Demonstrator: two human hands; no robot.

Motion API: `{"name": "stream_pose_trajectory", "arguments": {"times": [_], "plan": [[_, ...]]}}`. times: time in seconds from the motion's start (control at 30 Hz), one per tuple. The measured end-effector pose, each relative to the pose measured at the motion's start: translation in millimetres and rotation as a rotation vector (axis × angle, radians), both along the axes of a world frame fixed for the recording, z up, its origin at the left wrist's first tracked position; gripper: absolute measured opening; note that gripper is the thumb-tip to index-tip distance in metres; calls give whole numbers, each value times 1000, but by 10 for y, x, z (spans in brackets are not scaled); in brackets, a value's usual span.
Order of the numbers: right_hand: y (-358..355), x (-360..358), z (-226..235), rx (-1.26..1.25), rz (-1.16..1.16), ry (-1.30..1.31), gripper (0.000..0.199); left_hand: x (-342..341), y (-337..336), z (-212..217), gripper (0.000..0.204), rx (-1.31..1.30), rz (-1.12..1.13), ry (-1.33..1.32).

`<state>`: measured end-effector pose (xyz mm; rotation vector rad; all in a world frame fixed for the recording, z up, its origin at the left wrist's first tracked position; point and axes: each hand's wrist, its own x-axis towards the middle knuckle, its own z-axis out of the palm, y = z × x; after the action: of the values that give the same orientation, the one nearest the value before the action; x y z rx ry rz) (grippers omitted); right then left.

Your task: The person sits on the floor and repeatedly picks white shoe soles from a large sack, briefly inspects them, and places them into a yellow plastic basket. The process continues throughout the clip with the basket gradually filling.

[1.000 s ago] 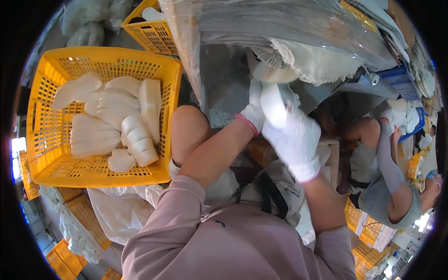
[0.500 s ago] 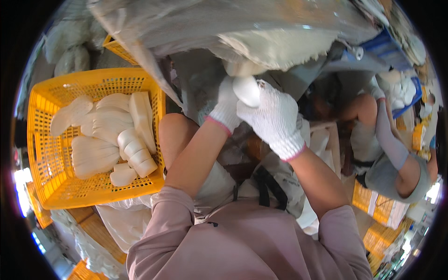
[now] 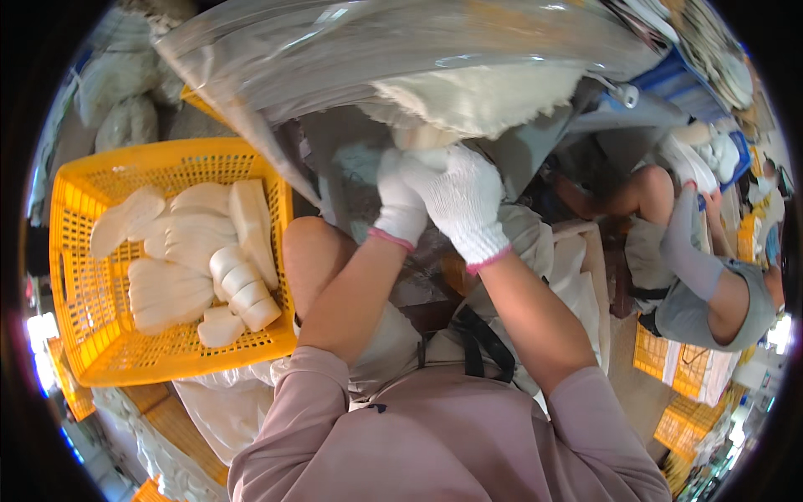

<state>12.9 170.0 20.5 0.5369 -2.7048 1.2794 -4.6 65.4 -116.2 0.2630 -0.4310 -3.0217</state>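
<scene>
Both my hands, in white knitted gloves with pink cuffs, are closed together just under a fluffy cream cloth wheel [image 3: 485,100]. My left hand [image 3: 400,201] is partly covered by my right hand [image 3: 460,197], whose fingers curl forward. The smooth white rounded piece between them is now hidden behind the gloves. A blurred cream part [image 3: 425,136] lies right against the wheel's lower edge, above my fingertips. To my left, a yellow plastic basket [image 3: 167,376] holds several smooth cream pieces [image 3: 171,289], some ribbed, some stacked in a short row.
A grey plastic-covered hood [image 3: 401,38] arches over the wheel. On the right another person [image 3: 703,276] sits with a grey sleeve, near a blue crate [image 3: 736,159] of white pieces. More yellow baskets [image 3: 686,427] stand at the lower right. Filled clear bags [image 3: 125,117] lie at the far left.
My right hand has moved up and left, closer over my left hand. The white piece that showed between them is now out of sight.
</scene>
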Motion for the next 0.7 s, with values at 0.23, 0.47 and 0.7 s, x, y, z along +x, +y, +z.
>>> {"name": "stream_pose_trajectory", "arguments": {"times": [0.23, 0.47, 0.7], "plan": [[535, 448, -210, -34, 127, 213, 56, 328, 38, 241, 72, -52, -164, 56], [322, 36, 382, -528, 413, -776, 45, 176, 48, 426, 63, 19, 8, -243], [470, 600, 663, -180, 252, -795, 53, 236, 164, 352, 71, 143, -200, -423]]}}
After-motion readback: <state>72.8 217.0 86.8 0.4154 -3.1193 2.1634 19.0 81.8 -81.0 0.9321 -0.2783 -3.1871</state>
